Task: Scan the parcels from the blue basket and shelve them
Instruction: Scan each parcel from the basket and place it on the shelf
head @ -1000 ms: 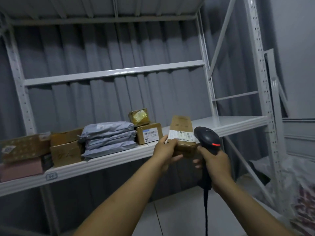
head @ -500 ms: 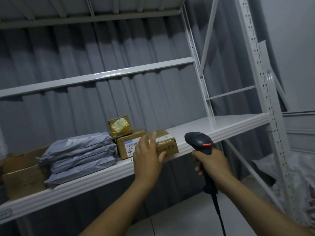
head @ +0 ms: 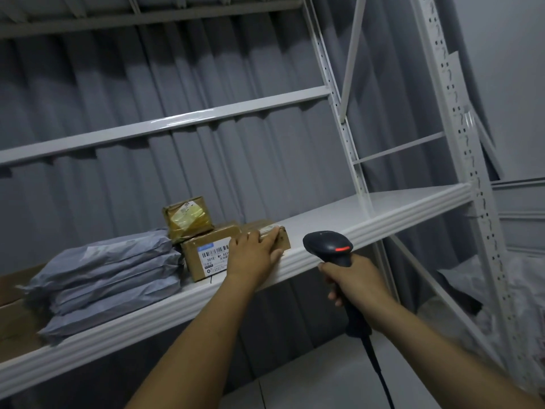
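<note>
Head view: left hand (head: 253,256) lay flat, fingers straight, pressing on the brown parcel (head: 284,242) at the shelf's (head: 383,219) front edge, beside a labelled box (head: 206,259). Right hand (head: 352,283) gripped the scanner (head: 328,246) just right of the parcel, apart from it.

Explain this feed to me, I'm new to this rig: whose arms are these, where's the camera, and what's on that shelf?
There is no machine here. A person is working bare-handed, and the only camera is worn on their head, looking forward and down. The left hand rests with straight fingers on a brown cardboard parcel lying on the white metal shelf. The right hand grips a black barcode scanner. Also on the shelf are a labelled box with a tape-wrapped parcel on top, and stacked grey mailer bags.
</note>
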A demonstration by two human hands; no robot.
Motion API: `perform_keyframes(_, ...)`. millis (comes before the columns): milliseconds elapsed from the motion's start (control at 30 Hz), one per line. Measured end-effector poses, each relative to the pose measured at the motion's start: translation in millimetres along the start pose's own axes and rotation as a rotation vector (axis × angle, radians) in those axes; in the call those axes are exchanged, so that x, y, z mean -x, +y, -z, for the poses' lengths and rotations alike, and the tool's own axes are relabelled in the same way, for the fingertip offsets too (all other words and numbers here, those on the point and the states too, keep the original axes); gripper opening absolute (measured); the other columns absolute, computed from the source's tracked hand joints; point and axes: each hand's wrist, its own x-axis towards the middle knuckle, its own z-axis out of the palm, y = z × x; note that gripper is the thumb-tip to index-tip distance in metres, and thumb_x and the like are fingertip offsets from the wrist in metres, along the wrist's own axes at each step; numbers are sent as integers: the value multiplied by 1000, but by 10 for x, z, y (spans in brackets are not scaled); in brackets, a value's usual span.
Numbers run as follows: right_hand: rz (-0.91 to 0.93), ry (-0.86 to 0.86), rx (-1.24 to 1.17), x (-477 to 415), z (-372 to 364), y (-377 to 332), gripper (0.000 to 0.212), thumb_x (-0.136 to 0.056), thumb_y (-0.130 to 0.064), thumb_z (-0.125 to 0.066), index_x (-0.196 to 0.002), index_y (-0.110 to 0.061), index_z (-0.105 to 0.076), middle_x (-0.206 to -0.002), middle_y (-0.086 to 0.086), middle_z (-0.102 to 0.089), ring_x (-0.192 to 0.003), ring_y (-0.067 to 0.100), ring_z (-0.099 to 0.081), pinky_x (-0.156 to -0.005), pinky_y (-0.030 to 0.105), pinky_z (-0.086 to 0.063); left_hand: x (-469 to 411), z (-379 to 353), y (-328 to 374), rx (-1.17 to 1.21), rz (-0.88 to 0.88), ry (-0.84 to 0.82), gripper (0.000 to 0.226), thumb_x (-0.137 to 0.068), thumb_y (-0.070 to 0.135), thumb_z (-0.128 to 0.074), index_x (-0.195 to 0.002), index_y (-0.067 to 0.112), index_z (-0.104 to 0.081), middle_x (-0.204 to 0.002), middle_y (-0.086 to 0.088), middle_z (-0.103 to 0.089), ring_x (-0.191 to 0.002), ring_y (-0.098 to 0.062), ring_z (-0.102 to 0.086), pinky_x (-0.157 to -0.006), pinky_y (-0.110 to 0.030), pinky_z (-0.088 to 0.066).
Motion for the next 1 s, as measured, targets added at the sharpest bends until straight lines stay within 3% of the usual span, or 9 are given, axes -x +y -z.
perform_keyframes(167, -15, -13, 29, 62, -11, -27, 19, -83, -18, -68, -80, 0, -66, -65, 13, -66, -45, 20, -59, -45, 26, -46, 34, 33, -27, 33, -15, -46, 59, -98, 55, -27, -152, 35, -15, -151, -11, -31, -139, -30, -28, -113, -47, -19)
perform_keyframes(300, -10, -45, 46, 276, 8, -105, 18, -84, -19, -69, -82, -1, -66, -69, 13, -66, -48, 22, -60, -47, 29, -47, 265, 137, -88, 73, -65, 54, 58, -96, 52, -38, -149, 33, -26, -146, -7, -39, -133, -28, -35, -107, -44, -28)
perform_keyframes(500, -89, -56, 25, 1003, -22, 47, 16, -86, -18, -69, -77, -6, -62, -67, 13, -62, -47, 22, -56, -47, 30, -45, 1194, 215, -121, 201, -68, 24, 57, -96, 48, -46, -146, 24, -36, -147, -12, -38, -130, -32, -39, -105, -44, -30)
perform_keyframes(833, -326, -223, 104, 2408, -379, 918, 15, -89, -17, -65, -88, -3, -64, -74, 15, -67, -52, 20, -56, -49, 29, -48, 3431, -547, 13, 385, -28, -339, 54, -96, 46, -48, -144, 22, -41, -148, -9, -39, -133, -28, -37, -108, -39, -29)
perform_keyframes(1000, -487, -279, 196, 2890, -494, 1686, 20, -86, -14, -68, -69, -4, -63, -57, 20, -60, -45, 25, -53, -49, 31, -45, 4475, -1130, 135, 471, -119, -686, 56, -96, 45, -48, -147, 24, -36, -150, -6, -35, -134, -26, -35, -109, -35, -30)
